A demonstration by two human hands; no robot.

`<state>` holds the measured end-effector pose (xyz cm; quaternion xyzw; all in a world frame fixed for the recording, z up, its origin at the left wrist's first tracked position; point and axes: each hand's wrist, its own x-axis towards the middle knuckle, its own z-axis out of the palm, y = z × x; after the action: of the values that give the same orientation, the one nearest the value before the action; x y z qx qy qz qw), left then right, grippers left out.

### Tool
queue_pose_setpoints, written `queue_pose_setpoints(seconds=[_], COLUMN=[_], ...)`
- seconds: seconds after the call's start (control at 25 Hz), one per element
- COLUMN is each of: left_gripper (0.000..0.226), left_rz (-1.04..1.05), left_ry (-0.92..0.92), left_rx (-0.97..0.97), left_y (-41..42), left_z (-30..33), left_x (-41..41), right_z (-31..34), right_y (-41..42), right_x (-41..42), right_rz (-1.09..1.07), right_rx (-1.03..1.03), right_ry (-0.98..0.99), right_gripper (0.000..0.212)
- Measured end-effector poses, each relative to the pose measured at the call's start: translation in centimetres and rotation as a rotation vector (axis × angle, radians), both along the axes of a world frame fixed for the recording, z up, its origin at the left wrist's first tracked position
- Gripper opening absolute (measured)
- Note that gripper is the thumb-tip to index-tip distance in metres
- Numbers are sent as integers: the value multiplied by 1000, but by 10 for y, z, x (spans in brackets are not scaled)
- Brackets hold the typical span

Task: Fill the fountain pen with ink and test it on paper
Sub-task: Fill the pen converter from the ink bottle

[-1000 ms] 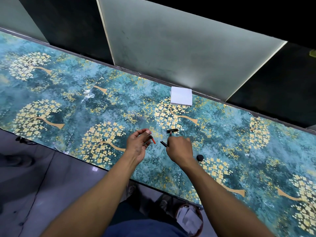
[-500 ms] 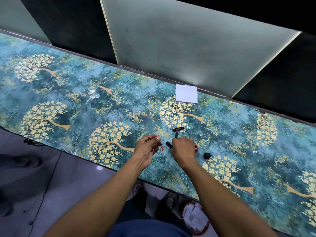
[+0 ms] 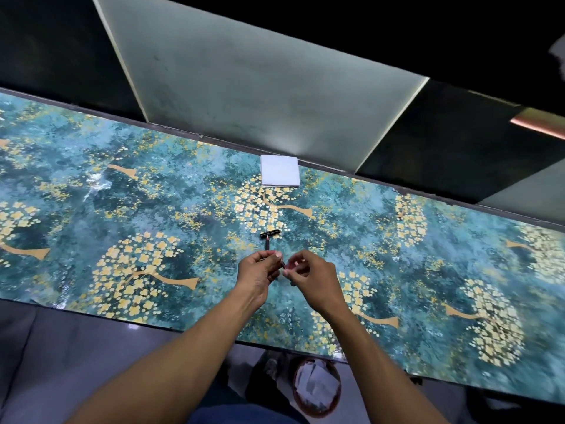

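Note:
My left hand [image 3: 258, 278] pinches a thin pen part with a red end [image 3: 283, 264] just above the table. My right hand [image 3: 313, 281] faces it, thumb and fingers closed at that part's tip on a small dark pen piece that is mostly hidden. The two hands nearly touch. Just beyond them, a black pen cap [image 3: 270, 234] lies crosswise on the table with a slim dark barrel [image 3: 267, 243] pointing towards me. A white paper pad [image 3: 279, 171] rests at the table's far edge. No ink bottle shows; my right hand covers the spot to the right.
The long table [image 3: 122, 209] has a teal cover with golden trees and runs left to right. Grey and dark wall panels [image 3: 260, 87] stand right behind it. Below the near edge, a round waste bin [image 3: 316, 388] with crumpled paper sits on the floor.
My hands have come together and lifted slightly, my right hand leaving the spot by the bottle. The red-rimmed bottle and its black lid no longer show. The view has shifted left.

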<state>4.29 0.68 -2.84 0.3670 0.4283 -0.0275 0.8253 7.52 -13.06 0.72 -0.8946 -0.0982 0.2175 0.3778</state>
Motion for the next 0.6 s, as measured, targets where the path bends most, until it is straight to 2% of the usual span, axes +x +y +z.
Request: queue_pose_setpoints(seconds=[0.16,0.32,0.6], left_gripper=[6,5,7], left_rz=[-33,-129,-58], left_ry=[17,37,140], left_rx=[-70,-176,-283], left_y=[-31,-56,-69], left_z=[2,3,1], left_x=[8,6,14], right_z=[-1,1,-3], right_y=[-28,-43,-50], right_x=[2,4,12], right_rz=[-77,-45,51], right_rx=[-71,-103,-138], right_ry=[-123,-158,-197], right_gripper=[9,3,11])
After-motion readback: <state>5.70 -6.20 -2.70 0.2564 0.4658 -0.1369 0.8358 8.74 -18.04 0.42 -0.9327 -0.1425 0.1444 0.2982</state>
